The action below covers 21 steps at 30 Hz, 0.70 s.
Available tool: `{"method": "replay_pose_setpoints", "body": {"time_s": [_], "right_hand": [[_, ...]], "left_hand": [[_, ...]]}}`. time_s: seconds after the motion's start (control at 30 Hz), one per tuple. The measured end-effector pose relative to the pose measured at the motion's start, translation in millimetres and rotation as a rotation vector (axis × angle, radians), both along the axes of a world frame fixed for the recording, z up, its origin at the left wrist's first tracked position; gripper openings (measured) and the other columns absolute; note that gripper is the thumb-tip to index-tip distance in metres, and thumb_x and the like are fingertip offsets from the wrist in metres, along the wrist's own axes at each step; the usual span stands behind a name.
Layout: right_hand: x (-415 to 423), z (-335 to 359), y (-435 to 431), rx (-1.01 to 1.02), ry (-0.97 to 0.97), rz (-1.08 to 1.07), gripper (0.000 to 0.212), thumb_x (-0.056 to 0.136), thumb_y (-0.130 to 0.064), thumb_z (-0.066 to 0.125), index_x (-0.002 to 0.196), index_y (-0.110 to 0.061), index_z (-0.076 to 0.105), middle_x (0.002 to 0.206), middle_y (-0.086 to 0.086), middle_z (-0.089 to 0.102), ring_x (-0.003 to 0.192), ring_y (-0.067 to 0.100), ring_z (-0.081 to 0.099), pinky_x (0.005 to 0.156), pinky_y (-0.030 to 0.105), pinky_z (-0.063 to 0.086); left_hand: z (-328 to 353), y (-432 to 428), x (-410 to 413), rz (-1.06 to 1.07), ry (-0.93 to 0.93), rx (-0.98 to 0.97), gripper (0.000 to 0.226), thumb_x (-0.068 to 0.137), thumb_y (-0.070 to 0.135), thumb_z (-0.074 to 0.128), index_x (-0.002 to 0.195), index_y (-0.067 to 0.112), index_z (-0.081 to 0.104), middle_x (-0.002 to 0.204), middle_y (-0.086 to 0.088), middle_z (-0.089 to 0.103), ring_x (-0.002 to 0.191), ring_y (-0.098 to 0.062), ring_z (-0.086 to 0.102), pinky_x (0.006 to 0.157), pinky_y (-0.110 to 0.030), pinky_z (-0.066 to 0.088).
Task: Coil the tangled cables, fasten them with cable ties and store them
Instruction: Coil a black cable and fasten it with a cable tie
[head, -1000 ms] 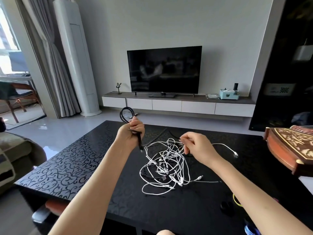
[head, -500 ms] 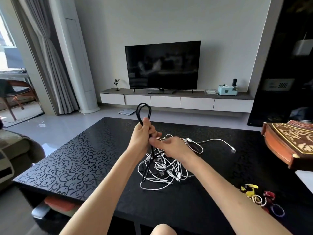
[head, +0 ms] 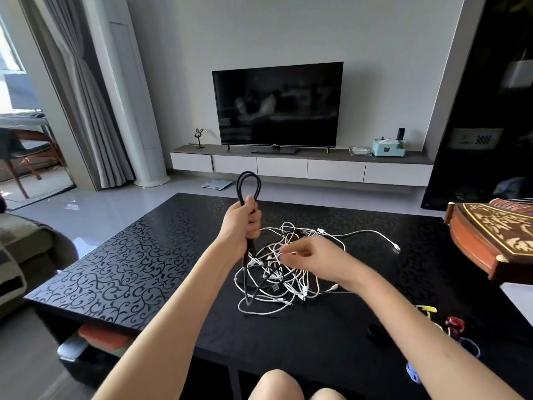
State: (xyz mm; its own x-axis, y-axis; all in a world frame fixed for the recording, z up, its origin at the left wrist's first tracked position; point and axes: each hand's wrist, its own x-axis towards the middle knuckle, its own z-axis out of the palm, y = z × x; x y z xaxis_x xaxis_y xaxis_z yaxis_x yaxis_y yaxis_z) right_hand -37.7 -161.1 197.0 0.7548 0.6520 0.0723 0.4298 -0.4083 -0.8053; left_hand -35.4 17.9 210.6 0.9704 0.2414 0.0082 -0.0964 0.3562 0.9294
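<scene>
While the left hand [head: 243, 224] grips the black cable [head: 249, 173], the right hand [head: 317, 261] sits over the white tangle [head: 284, 280], grip unclear.

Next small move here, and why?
Probably the right hand takes the tail of the black cable below the left hand and draws it out of the white tangle: loops already stand above the fist, but the tail hangs into the pile.

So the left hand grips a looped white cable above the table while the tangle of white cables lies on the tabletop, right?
Not quite. The head view shows that the looped cable gripped by the left hand is black, not white. The rest holds: it is held above the table, and the tangle of white cables lies on the tabletop.
</scene>
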Motion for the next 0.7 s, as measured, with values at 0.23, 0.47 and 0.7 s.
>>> {"method": "replay_pose_setpoints", "body": {"time_s": [0.23,0.47,0.7], "right_hand": [[11.1,42.0,-29.8,0.295,-0.073,-0.112,0.015,0.090,-0.015,0.063,0.076,-0.015,0.070,0.042,-0.019,0.053,0.041,-0.007,0.048,0.044,0.004,0.034],[24.1,40.9,-14.3,0.229,-0.338,-0.350,0.022,0.092,-0.019,0.060,0.074,-0.010,0.069,0.039,-0.018,0.052,0.041,0.000,0.046,0.046,0.011,0.031],[23.9,44.3,-3.9,0.122,-0.556,-0.377,0.021,0.091,-0.029,0.062,0.074,-0.018,0.054,0.047,-0.012,0.051,0.045,0.003,0.046,0.050,0.012,0.032]], "left_hand": [[-9.7,-11.6,-8.4,-0.371,0.159,0.125,0.057,0.069,0.074,0.048,0.062,0.019,0.035,0.052,0.007,0.027,0.039,-0.005,0.021,0.040,-0.018,0.013],[-5.4,-27.9,-13.9,-0.578,0.168,-0.049,0.066,0.060,0.078,0.052,0.064,0.013,0.041,0.053,0.004,0.027,0.043,-0.007,0.018,0.040,-0.018,0.013],[0.7,-27.9,-26.7,-0.625,0.200,0.178,0.010,0.073,0.018,0.048,0.078,0.010,0.048,0.060,0.004,0.033,0.047,-0.007,0.025,0.044,-0.018,0.022]]}}
